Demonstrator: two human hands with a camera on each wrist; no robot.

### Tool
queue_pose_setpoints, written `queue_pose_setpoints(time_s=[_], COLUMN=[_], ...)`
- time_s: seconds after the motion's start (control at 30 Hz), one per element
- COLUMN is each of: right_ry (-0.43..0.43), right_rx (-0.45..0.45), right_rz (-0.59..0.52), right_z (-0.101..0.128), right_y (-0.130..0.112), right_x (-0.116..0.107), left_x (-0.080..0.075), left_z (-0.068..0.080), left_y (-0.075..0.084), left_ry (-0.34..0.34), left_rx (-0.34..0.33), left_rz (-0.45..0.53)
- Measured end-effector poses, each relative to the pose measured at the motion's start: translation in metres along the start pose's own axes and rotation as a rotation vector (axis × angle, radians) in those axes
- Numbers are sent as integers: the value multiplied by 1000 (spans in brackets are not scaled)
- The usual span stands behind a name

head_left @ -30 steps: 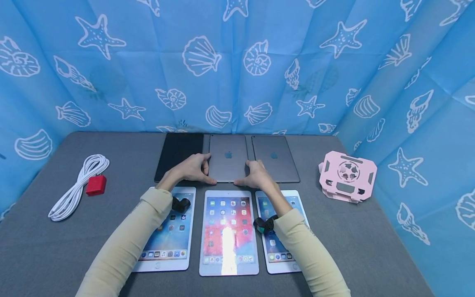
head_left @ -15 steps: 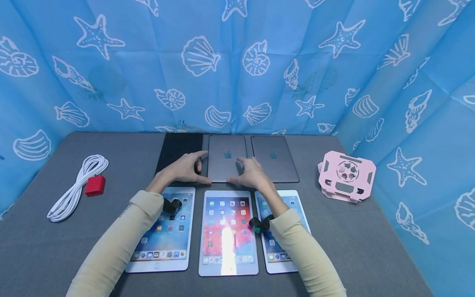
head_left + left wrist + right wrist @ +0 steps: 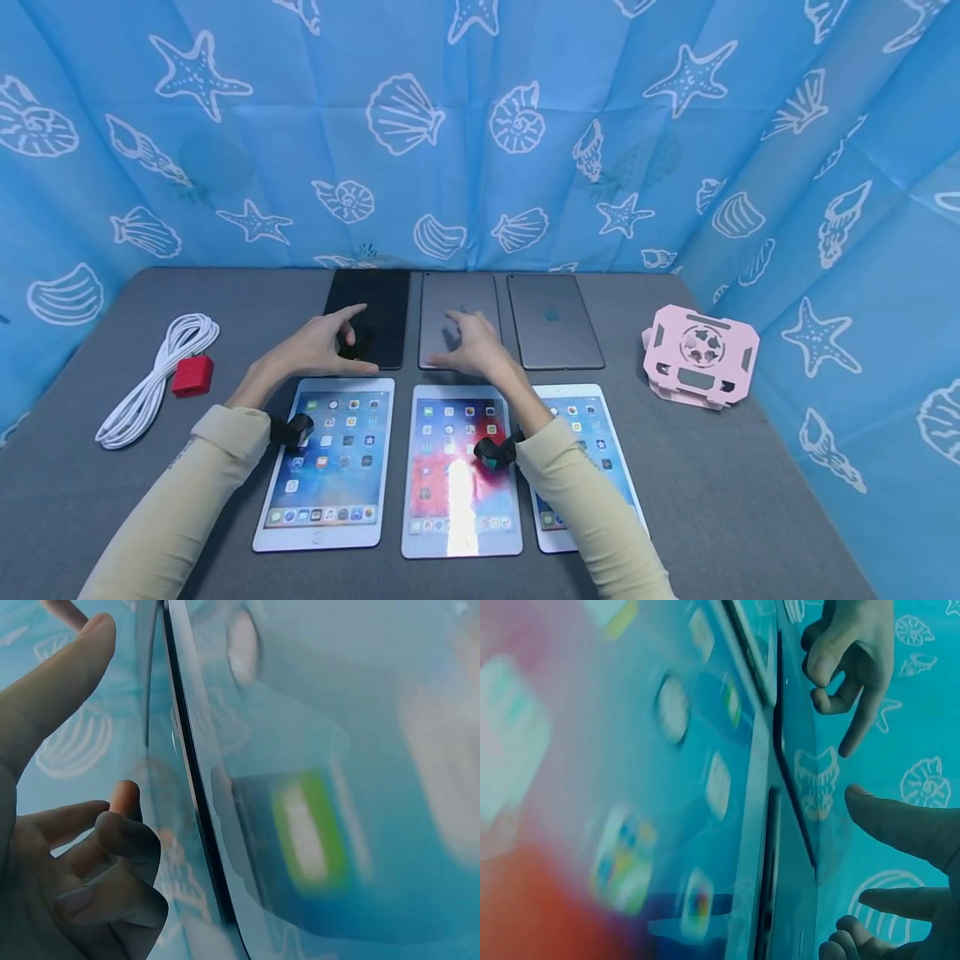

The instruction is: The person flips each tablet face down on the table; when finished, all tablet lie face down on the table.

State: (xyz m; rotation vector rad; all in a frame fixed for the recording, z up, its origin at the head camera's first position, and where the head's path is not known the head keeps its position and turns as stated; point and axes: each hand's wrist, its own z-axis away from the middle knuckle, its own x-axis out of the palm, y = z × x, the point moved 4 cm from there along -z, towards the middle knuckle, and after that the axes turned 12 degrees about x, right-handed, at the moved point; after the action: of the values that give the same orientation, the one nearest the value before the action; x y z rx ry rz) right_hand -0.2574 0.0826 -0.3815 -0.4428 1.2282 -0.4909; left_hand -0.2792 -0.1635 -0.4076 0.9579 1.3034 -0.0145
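Three tablets lie in the back row: a black one (image 3: 386, 312), screen side up, then a grey one (image 3: 442, 292) and another grey one (image 3: 561, 333), both back side up. My left hand (image 3: 311, 346) is over the black tablet's left front corner, thumb and index finger spread, holding nothing. Over the middle grey tablet, partly hiding its logo, is my right hand (image 3: 472, 346), also spread with nothing between the fingers. In front lie three white tablets with lit screens: left (image 3: 330, 483), middle (image 3: 431, 467) and right (image 3: 600, 442). My right forearm crosses the right one.
A coiled white cable (image 3: 157, 375) and a red charger block (image 3: 192, 376) lie on the left of the grey cloth (image 3: 720, 508). A pink folding stand (image 3: 701, 354) sits at the right. Behind hangs a blue curtain (image 3: 300, 150) with shell prints.
Both hands have left the middle grey tablet's sides and moved left. The left hand is now over the black tablet, the right over the middle grey one. The tablets look unmoved.
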Motion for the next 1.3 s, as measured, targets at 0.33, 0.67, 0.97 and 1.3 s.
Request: queue_pose_setpoints(time_s=[0.33, 0.67, 0.97, 1.3], right_ry=[-49, -73, -120, -107], right_rx=[-27, 77, 72, 92], right_rz=[-41, 32, 116, 94], right_z=[-4, -11, -15, -18], right_y=[-23, -33, -40, -44], right_x=[19, 43, 55, 63], left_x=[-14, -12, -11, -9], left_z=[27, 34, 30, 31], left_y=[-28, -34, -30, -33], left_ry=[9, -53, -83, -107], left_rx=[-92, -162, -142, -171], left_rz=[-101, -87, -85, -114])
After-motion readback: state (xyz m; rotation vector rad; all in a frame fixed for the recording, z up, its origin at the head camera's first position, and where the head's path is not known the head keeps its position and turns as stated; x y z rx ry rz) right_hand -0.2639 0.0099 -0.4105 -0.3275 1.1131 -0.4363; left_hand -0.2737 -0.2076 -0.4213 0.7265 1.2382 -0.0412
